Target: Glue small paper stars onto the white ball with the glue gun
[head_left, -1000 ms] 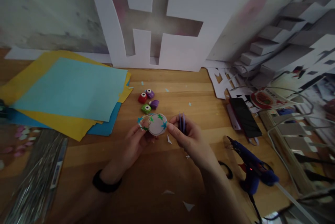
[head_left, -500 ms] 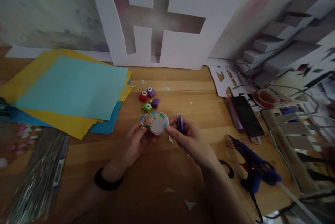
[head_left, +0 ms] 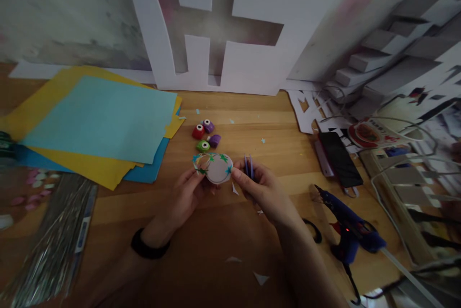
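Note:
Between my hands is a small round whitish piece [head_left: 218, 169] with green and blue star shapes along its rim and a thin looped edge at its left. My left hand [head_left: 188, 195], a black band at its wrist, pinches this left edge between thumb and fingers. The thumb of my right hand [head_left: 264, 187] presses against the piece's right edge. Purple tweezers [head_left: 248, 166] are also held in my right hand, tips pointing up and apart. Just beyond sit small craft punches: a red one [head_left: 198, 131], a green one [head_left: 203, 145] and two purple ones [head_left: 215, 141].
Yellow and light blue paper sheets [head_left: 104, 116] lie at left, above a bundle of silvery strands [head_left: 50, 240]. At right are a blue glue gun [head_left: 351, 224] with a red light, a phone [head_left: 340, 159] and black scissor handles [head_left: 313, 231]. White cut-out boards [head_left: 259, 67] stand behind.
Both hands keep their hold, with the round piece and the tweezers nearly in place. The whole view has shifted very slightly.

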`<state>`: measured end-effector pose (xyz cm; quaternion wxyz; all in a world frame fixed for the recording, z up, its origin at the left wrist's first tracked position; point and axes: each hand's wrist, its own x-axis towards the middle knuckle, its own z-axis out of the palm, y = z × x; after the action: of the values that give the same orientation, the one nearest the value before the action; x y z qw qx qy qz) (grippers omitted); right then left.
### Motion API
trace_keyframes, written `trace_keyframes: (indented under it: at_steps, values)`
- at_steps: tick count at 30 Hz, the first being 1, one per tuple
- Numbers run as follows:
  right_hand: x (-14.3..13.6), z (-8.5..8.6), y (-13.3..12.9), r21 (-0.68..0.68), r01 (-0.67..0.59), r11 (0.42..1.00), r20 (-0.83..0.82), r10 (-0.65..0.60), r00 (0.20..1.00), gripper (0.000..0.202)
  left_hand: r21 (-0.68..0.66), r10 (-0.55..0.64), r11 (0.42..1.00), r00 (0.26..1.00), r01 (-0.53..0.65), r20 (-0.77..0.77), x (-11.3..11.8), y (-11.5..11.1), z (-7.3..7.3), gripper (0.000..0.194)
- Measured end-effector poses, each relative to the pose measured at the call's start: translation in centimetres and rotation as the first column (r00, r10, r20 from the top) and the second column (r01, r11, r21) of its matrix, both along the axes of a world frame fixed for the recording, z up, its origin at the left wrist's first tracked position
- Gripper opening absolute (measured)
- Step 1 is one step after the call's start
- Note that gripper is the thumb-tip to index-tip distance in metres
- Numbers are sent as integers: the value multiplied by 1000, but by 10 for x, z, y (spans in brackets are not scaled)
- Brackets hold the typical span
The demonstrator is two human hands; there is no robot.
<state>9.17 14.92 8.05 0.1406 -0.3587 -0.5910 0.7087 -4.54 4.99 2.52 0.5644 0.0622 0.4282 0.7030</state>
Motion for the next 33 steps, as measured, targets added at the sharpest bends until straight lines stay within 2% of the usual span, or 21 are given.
trace_keyframes:
  at_steps: [3, 6, 8, 13, 15, 19, 22, 25, 28, 33]
  values:
    - [5, 3, -3, 5, 20, 1000, -57, -20, 998, 46, -22, -24, 999, 999, 25, 36, 4, -3, 8, 26]
    - [13, 4, -12, -54, 53, 997, -109, -59, 992, 65, -26, -36, 999, 996, 39, 84, 16, -7, 20, 26]
    - [18, 4, -22, -93, 71, 993, -144, -84, 986, 71, -12, -58, 998, 994, 59, 96, 25, -10, 29, 24]
    - [36, 4, -45, -75, 128, 989, -275, -144, 950, 70, 10, -72, 997, 993, 72, 92, 50, -24, 45, 30]
    - [44, 6, -53, -57, 172, 983, -304, -181, 935, 69, 3, -43, 999, 999, 42, 16, 58, -33, 45, 30]
    - [61, 16, -66, -24, 205, 979, -353, -200, 914, 64, 46, 150, 989, 966, -144, -212, 73, -52, 48, 28]
    - [70, 26, -74, -17, 193, 981, -379, -185, 907, 62, 114, 152, 986, 941, -122, -303, 86, -60, 63, 32]
    - [76, 35, -80, -44, 142, 989, -384, -148, 912, 63, 126, 102, 990, 944, -66, -314, 101, -64, 81, 27]
    - [81, 38, -85, -55, 129, 990, -407, -140, 903, 62, 117, 134, 988, 950, -105, -283, 114, -65, 92, 18]
    - [92, 37, -89, -23, 204, 979, -376, -198, 905, 61, 120, 262, 964, 917, -236, -302, 119, -72, 88, 15]
